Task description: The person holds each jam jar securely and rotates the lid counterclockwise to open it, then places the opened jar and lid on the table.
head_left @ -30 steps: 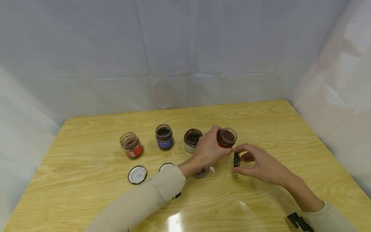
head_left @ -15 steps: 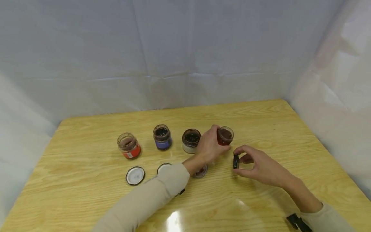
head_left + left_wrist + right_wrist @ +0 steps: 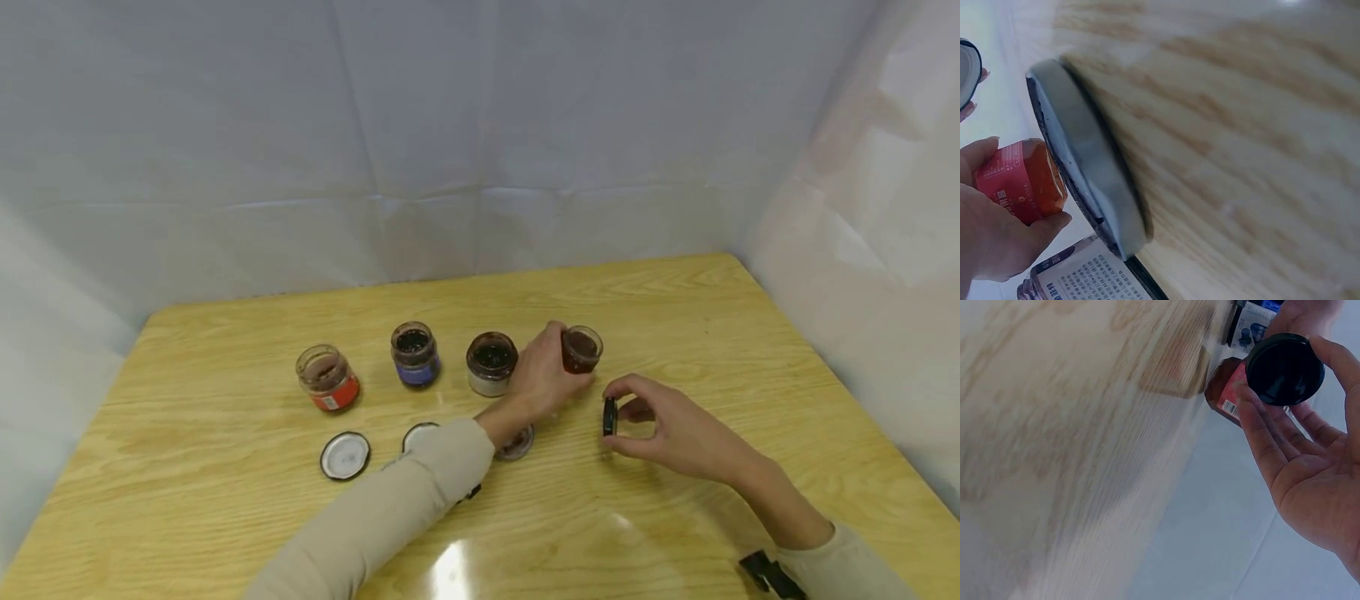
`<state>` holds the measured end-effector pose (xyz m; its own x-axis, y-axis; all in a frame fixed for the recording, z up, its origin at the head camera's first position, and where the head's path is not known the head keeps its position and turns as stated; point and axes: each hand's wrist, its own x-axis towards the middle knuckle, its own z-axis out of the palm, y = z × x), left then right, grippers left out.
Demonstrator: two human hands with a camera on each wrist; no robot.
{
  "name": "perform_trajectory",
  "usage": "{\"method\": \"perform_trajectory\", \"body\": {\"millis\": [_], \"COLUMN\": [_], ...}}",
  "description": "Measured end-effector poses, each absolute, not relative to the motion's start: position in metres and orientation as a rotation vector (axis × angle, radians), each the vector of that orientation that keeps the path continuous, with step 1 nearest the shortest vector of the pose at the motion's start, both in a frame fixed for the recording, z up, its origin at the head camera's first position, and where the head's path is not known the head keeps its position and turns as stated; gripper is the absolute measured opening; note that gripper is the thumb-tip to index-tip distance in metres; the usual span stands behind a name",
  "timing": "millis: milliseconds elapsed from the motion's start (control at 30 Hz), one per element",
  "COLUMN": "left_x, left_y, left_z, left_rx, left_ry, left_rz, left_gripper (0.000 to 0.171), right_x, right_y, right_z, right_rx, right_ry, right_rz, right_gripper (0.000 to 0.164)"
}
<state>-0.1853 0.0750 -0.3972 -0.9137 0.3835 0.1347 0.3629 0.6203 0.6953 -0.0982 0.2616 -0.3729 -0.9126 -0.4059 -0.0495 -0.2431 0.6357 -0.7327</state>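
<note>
At the right end of a row of open glass jars, my left hand (image 3: 542,373) grips a jar with a red label (image 3: 582,350), its mouth uncovered. Its label and reddish-brown contents show in the left wrist view, where the jar (image 3: 1022,181) sits between fingers and thumb. Closer to me, my right hand (image 3: 675,429) pinches a black jar lid (image 3: 611,417) by its rim, held on edge apart from the jar. The lid's dark outer face (image 3: 1285,369) faces the right wrist camera. Beside my left hand stands a white-labelled jar (image 3: 491,364), partly covered by it.
A blue-labelled jar (image 3: 416,354) and another red-labelled jar (image 3: 327,378) stand farther left, both open. A lid (image 3: 345,456) lies inside-up before them. A second lid (image 3: 418,434) and a third lid (image 3: 516,443) are partly hidden by my left arm. White sheeting (image 3: 480,133) hangs behind the table.
The red-labelled jar in my left hand has gone from slightly tilted to more upright and a little farther back. The right hand keeps the lid nearly still. The view shifts slightly.
</note>
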Motion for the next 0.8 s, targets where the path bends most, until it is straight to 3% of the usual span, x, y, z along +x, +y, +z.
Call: {"method": "perform_trajectory", "body": {"millis": [533, 800], "left_x": [-0.1939, -0.1847], "left_y": [0.0787, 0.0785], "left_z": [-0.4033, -0.3966], "left_rx": [0.522, 0.614], "left_ry": [2.734, 2.745], "left_rz": [1.301, 1.309], "left_gripper": [0.068, 0.086], "right_x": [-0.098, -0.0978], "right_y": [0.2615, 0.2621], "right_z": [-0.3726, -0.3729], "right_rx": [-0.536, -0.511], "right_ry": [2.647, 2.658], "right_rz": [-1.154, -1.187], "right_gripper": [0.053, 0.055]}}
